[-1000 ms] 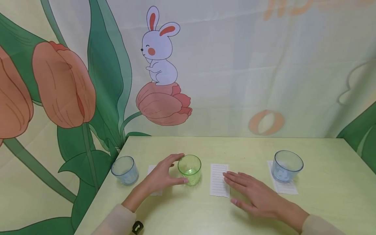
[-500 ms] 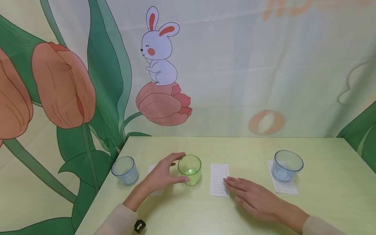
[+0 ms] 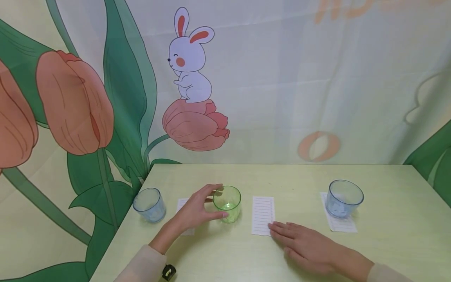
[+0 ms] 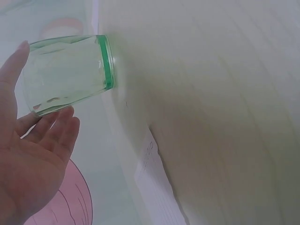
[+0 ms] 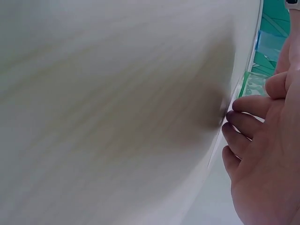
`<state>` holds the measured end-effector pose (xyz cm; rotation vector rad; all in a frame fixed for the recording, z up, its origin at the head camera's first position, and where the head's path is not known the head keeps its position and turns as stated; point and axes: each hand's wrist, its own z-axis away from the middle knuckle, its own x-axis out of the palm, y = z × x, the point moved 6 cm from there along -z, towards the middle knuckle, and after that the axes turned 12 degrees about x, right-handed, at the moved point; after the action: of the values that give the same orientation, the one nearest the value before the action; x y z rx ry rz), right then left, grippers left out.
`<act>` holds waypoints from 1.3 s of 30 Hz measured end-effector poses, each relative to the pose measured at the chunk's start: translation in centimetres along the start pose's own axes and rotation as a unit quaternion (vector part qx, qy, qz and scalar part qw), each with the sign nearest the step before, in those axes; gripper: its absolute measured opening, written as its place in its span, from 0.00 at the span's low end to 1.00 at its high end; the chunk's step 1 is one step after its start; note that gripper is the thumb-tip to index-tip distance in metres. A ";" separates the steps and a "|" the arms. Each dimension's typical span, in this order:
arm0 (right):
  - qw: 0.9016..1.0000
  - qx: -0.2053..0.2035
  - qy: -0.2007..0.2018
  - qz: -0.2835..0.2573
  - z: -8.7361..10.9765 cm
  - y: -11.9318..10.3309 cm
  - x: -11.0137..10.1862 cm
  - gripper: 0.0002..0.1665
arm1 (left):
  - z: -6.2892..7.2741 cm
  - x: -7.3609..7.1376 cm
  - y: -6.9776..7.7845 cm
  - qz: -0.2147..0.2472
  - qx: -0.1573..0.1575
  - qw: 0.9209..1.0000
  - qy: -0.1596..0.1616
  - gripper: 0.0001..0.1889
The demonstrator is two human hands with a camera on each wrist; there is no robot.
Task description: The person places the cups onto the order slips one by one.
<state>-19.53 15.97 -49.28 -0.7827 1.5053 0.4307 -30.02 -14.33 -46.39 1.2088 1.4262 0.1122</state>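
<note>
A green drinking glass (image 3: 227, 207) stands upright on the table, with my left hand (image 3: 193, 211) curved round its left side. In the left wrist view the thumb (image 4: 16, 61) is at one side of the green glass (image 4: 65, 70), near the rim, and the fingers (image 4: 58, 131) bend at the other. My right hand (image 3: 310, 246) lies low and flat over the table, fingers extended. Its fingertips are at the lower right edge of a lined paper strip (image 3: 262, 215). In the right wrist view the right hand (image 5: 267, 145) has loosely bent fingers beside the tabletop.
A blue-tinted glass (image 3: 149, 205) stands at the table's left edge. Another blue-tinted glass (image 3: 343, 199) stands on a lined paper strip (image 3: 343, 226) at right. A third paper strip (image 3: 188, 232) lies partly behind my left hand. A printed cloth (image 3: 267, 86) hangs behind the table.
My right hand has slid toward me along the right edge of the middle paper strip, and its thumb has drawn in. The left hand and the green glass have hardly moved.
</note>
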 end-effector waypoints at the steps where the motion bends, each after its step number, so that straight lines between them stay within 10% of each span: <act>1: 1.000 -0.003 -0.001 0.002 0.0 -0.1 0.0 0.29 | 0.0 0.0 0.0 0.001 -0.002 1.000 0.000 0.46; 14: 1.000 0.003 -0.025 0.008 -0.3 -0.3 0.0 0.29 | -0.2 0.1 0.2 0.009 -0.016 1.000 0.000 0.46; 23: 0.999 -0.007 0.034 0.040 -0.7 -0.4 -0.2 0.28 | -0.2 0.1 0.1 0.012 -0.012 1.000 0.003 0.44; 39: 0.998 0.017 -0.062 0.006 -0.8 -0.1 0.7 0.32 | -0.3 -0.1 0.1 0.016 -0.021 1.000 0.001 0.47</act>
<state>-19.98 15.25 -49.89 -0.7089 1.3993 0.4539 -30.27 -14.19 -46.18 1.1978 1.3994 0.1641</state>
